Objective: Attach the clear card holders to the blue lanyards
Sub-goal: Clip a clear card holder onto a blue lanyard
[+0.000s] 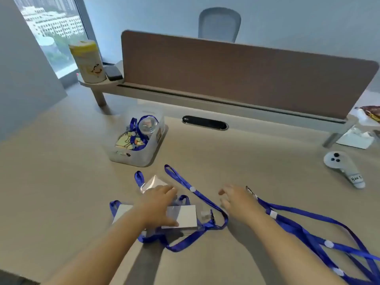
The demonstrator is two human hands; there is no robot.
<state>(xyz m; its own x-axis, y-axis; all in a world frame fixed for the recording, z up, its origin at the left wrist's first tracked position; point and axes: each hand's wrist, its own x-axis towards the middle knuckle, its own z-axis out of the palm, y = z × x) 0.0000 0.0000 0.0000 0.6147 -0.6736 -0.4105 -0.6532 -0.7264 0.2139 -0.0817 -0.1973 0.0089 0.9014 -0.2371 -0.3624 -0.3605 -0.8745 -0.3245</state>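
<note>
Translucent bin (144, 157) holds clips (126, 141), blue lanyard (134, 125).

blue lanyards (308, 229), beige desk (257, 165), brown divider (236, 79)

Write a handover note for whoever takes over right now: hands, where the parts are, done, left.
Left hand: open, palm down on the pile of clear card holders and blue lanyards near the desk's front centre; not gripping anything that I can see.
Right hand: open, fingers spread, hovering beside the metal clip of a loose lanyard bundle trailing off to the right.
Another clear holder lies just beyond the left hand. The storage bin behind holds one more lanyard among clips.
Done: can't tell; the pile is too tangled to see any join.
Left: clip the right bundle's lanyards to holders, then check the pile.
</note>
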